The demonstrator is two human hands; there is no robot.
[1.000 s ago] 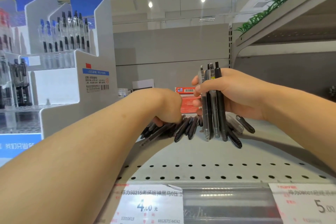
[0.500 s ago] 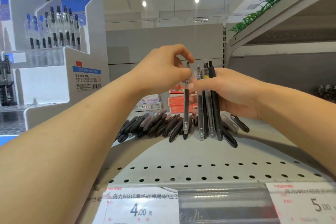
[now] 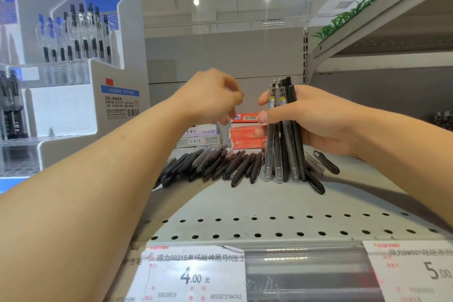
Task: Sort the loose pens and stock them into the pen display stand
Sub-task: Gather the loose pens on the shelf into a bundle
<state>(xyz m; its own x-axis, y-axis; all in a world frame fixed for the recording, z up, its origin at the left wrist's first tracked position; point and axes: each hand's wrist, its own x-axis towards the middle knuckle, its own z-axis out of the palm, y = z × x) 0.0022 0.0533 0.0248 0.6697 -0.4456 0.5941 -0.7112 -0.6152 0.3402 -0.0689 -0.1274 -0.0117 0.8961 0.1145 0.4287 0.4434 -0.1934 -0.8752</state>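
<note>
Half a second ago the left hand (image 3: 215,98) pinched a single pen upright beside the bundle; now that pen stands with the others and the left hand has drawn a little away to the left, blurred, fingers curled, and whether it has hold of anything cannot be told.

On the left stands the white pen display stand (image 3: 73,95), tiered, with blue header cards and rows of upright pens. The grey perforated shelf (image 3: 245,203) carries the pile of loose pens (image 3: 210,167), dark and slim, lying flat with their long axes running mostly from near left to far right. The right hand (image 3: 316,117) wraps its fingers round the bundle of pens (image 3: 284,152), black and smoky-clear barrels held vertical, lower ends resting on the shelf just right of the pile. Behind are small red boxes (image 3: 247,135).
</note>
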